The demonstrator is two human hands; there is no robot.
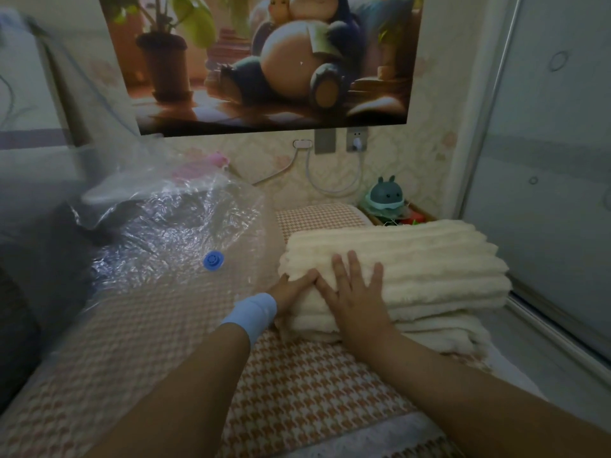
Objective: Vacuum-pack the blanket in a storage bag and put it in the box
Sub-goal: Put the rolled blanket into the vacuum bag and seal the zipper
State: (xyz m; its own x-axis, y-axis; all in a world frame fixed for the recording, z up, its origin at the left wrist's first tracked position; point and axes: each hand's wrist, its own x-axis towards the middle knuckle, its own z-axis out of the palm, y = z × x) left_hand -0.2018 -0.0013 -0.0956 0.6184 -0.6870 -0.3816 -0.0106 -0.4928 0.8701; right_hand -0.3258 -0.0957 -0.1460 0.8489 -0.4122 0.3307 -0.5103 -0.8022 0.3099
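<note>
Right, on the houndstooth-covered bed (297, 375) the clear vacuum storage bag (172, 246) lies crumpled to your left, just beside the folded cream ribbed blanket (429, 259). The blanket's long axis runs left to right across you, so its left end faces the bag. Your right hand (353, 292) rests flat on that end, fingers (355, 262) spread and released. Your left hand (291, 289), nearer the bag, presses the near-left corner with straight fingers, gripping nothing. The bag's blue valve (213, 260) faces up; I cannot tell where its mouth is. No box shows.
</note>
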